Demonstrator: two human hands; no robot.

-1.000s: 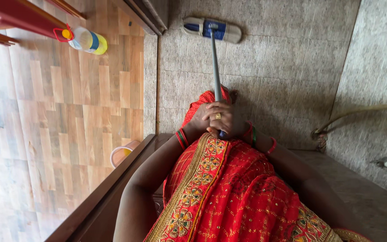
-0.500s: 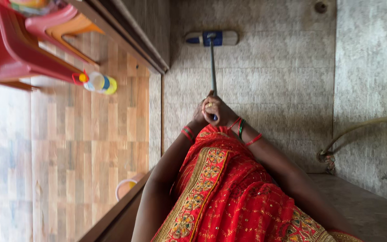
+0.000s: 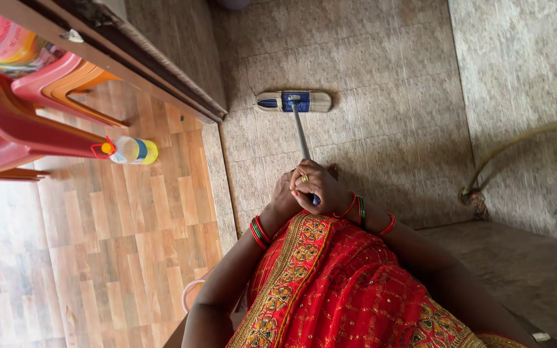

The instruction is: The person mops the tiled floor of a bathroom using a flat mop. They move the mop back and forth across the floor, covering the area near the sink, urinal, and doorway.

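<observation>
The grey speckled stone-tile floor (image 3: 381, 148) is the largest thing in view and is being worked with a flat mop. No wet streak, sheen or dirt line can be made out on it, so how much has been covered cannot be told. The strip between the mop and the person's feet looks the same as the tiles beyond it, and the work is judged to be in progress, not near an end.

To the left, past a dark wooden door frame (image 3: 156, 64), lies a light wood-pattern plank floor (image 3: 130, 225). On it stand stacked red and orange plastic chairs (image 3: 27, 109).

The flat mop with a pale rectangular pad and blue centre bracket (image 3: 294, 102) lies flat on the tiles, well ahead of the person and just beside the door frame. Its grey metal pole (image 3: 301, 136) runs back to the hands.

The left hand (image 3: 285, 196) and the right hand (image 3: 314, 183), which wears a gold ring, are held together, both clamped around the top of the pole, the right over the left.

As for containers, a clear plastic bottle with a yellow base, blue label and red handle (image 3: 130, 151) lies on its side on the planks beside a chair leg; its contents cannot be told. A round pale bowl-like rim (image 3: 190, 291) shows near the left arm, its inside hidden.
</observation>
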